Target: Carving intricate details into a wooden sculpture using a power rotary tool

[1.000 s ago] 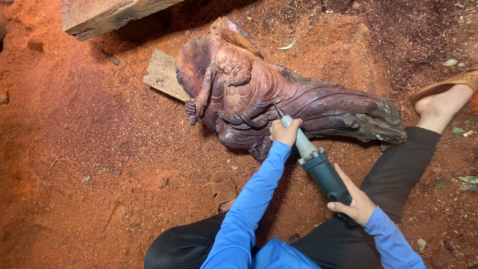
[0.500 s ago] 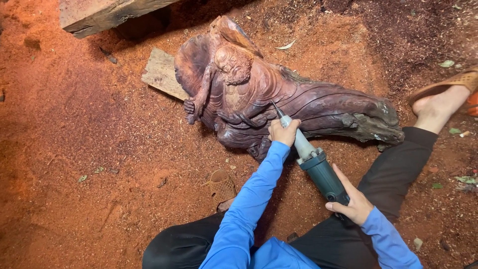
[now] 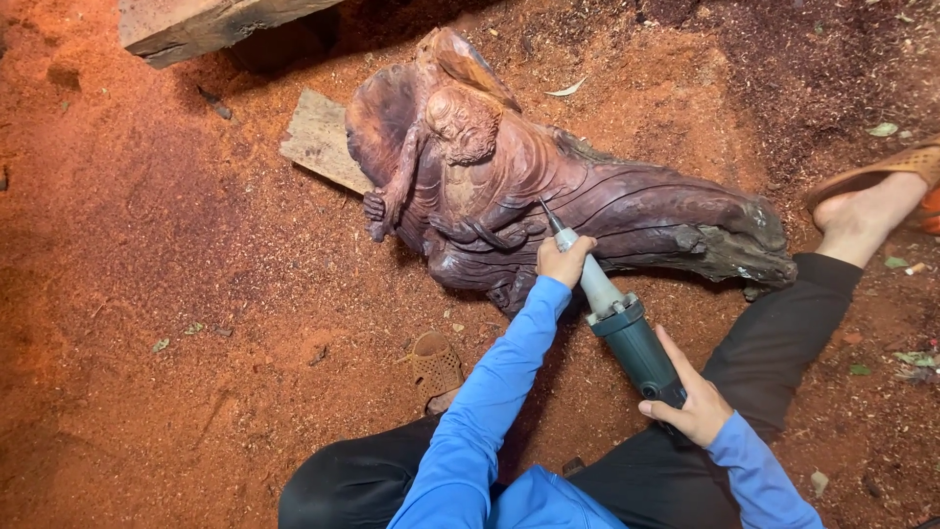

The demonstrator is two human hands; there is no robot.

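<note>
A dark reddish-brown wooden carving of a figure (image 3: 548, 196) lies on its side on red sawdust. I hold a green and grey power carving tool (image 3: 627, 323) against it, the thin bit touching the carved folds near the figure's middle. My left hand (image 3: 563, 261) grips the tool's grey neck close to the bit. My right hand (image 3: 690, 397) clasps the green body at the rear. Both arms wear blue sleeves; my legs in black trousers lie to either side.
Red sawdust (image 3: 176, 294) covers the ground. A flat wood scrap (image 3: 323, 152) lies under the carving's left end, and a thick plank (image 3: 206, 24) sits at the top. A sandal (image 3: 436, 367) rests by my left knee. My bare right foot (image 3: 867, 211) is beside the carving's right end.
The view has shifted slightly. Both hands keep the same grip and the bit stays on the same area of the carving.
</note>
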